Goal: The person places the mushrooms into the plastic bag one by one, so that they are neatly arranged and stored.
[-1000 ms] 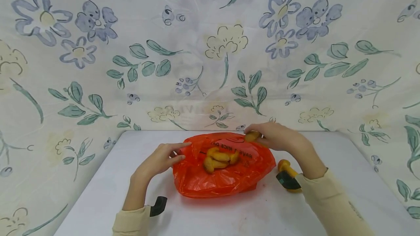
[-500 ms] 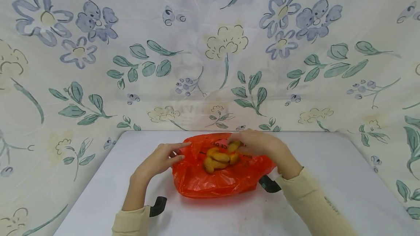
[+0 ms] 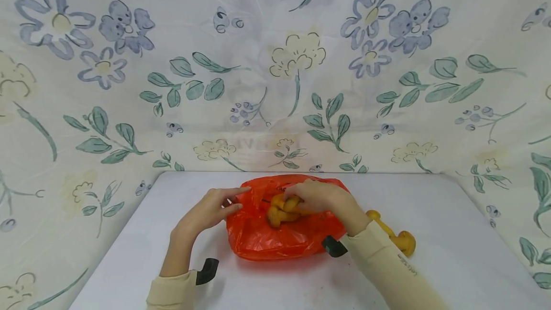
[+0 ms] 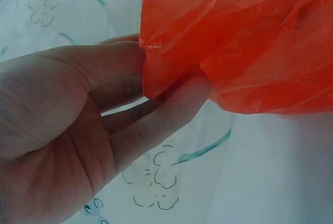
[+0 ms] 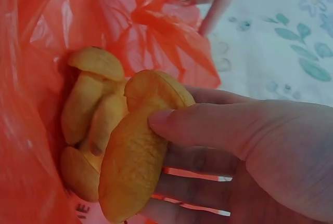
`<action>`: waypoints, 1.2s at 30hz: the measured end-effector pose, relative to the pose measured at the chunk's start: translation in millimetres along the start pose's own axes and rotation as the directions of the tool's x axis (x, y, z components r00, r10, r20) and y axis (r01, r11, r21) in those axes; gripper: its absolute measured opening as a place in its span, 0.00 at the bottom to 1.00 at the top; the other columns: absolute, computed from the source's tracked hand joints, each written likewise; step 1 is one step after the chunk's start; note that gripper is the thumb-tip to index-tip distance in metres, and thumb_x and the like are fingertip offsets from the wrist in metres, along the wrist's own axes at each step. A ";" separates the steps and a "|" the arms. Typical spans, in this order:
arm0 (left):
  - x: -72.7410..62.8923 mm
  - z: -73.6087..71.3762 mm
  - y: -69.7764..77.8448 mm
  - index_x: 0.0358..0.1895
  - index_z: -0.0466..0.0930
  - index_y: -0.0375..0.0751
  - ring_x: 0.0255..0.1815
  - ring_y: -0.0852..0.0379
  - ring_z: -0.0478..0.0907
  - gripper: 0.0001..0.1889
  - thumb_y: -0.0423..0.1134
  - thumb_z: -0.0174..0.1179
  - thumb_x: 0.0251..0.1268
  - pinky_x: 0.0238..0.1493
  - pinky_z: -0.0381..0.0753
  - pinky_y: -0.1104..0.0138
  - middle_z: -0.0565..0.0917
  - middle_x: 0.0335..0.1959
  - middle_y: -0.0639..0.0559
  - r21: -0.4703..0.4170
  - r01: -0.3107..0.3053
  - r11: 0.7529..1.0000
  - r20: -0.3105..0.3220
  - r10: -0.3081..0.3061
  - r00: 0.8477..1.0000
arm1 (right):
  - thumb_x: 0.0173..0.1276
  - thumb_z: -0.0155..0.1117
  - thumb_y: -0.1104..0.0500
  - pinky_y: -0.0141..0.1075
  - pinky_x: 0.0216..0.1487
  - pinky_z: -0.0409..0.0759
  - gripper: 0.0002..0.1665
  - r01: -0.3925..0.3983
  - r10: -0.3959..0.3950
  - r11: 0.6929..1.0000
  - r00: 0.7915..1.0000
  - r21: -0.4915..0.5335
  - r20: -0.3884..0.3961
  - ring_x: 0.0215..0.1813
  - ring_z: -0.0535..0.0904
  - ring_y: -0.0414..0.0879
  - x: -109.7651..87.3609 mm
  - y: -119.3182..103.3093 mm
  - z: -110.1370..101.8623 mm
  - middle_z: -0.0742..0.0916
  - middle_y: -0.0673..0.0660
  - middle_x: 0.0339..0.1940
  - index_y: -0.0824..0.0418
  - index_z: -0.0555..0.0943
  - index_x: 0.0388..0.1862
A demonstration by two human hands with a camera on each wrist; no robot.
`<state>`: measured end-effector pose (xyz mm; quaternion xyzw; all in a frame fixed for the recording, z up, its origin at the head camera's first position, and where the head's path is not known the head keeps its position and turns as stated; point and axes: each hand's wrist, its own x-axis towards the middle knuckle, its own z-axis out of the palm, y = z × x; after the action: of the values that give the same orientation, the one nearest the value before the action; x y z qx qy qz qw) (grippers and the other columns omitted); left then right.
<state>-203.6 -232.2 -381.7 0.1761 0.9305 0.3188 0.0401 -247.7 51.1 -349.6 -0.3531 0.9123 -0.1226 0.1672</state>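
A crinkled red plastic bag lies with its mouth spread wide on the white table, several yellow-brown mushrooms inside it. My right hand is over the bag's opening and holds one more mushroom, thumb on its stem just under the cap and fingers behind. That mushroom overlaps the pile in the right wrist view. At the bag's left side, my left hand pinches the edge of the red plastic, with fingers on both faces of it in the left wrist view.
More yellow mushrooms lie on the white table right of the bag, partly behind the right sleeve. A flower-printed cloth rises behind the table and at both sides. Black wrist pieces stick out from the cuffs.
My right hand has moved left and down from the bag's far right rim to the mushroom pile, carrying the mushroom. My left hand has kept its place on the bag.
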 end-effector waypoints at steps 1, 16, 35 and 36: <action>0.2 0.0 -0.3 0.65 0.76 0.46 0.37 0.57 0.81 0.23 0.33 0.61 0.66 0.34 0.85 0.71 0.85 0.42 0.47 0.001 -0.001 1.000 -0.001 0.001 1.000 | 0.68 0.65 0.59 0.41 0.59 0.80 0.22 -0.011 0.011 1.000 1.000 0.001 0.005 0.54 0.77 0.43 1.6 -1.6 1.1 0.84 0.47 0.53 0.47 0.80 0.61; 0.4 -0.3 -2.9 0.66 0.76 0.48 0.38 0.57 0.81 0.24 0.33 0.61 0.66 0.35 0.85 0.71 0.85 0.43 0.48 0.007 0.002 1.000 -0.008 -0.002 1.000 | 0.68 0.64 0.61 0.41 0.58 0.80 0.20 -0.013 0.013 1.000 1.000 0.013 0.017 0.54 0.75 0.44 26.4 -7.6 14.3 0.84 0.46 0.51 0.44 0.80 0.56; 0.8 1.3 -0.8 0.65 0.76 0.46 0.36 0.58 0.81 0.23 0.32 0.61 0.66 0.34 0.85 0.71 0.85 0.40 0.48 0.005 -0.015 1.000 -0.006 0.015 1.000 | 0.69 0.64 0.57 0.40 0.56 0.80 0.17 -0.034 0.034 0.999 0.999 -0.004 0.019 0.51 0.74 0.43 29.7 -7.1 14.8 0.83 0.46 0.47 0.43 0.79 0.55; 0.8 1.2 -1.0 0.65 0.76 0.46 0.36 0.58 0.81 0.23 0.32 0.61 0.66 0.34 0.85 0.71 0.85 0.40 0.48 0.008 -0.015 1.000 -0.007 0.015 1.000 | 0.69 0.64 0.57 0.41 0.56 0.80 0.17 -0.037 0.037 0.999 0.999 -0.001 0.021 0.51 0.74 0.43 29.9 -7.3 14.9 0.83 0.46 0.47 0.43 0.79 0.55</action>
<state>-204.4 -231.9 -383.3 0.1821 0.9306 0.3159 0.0338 -258.3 23.8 -367.2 -0.3375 0.9169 -0.1155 0.1789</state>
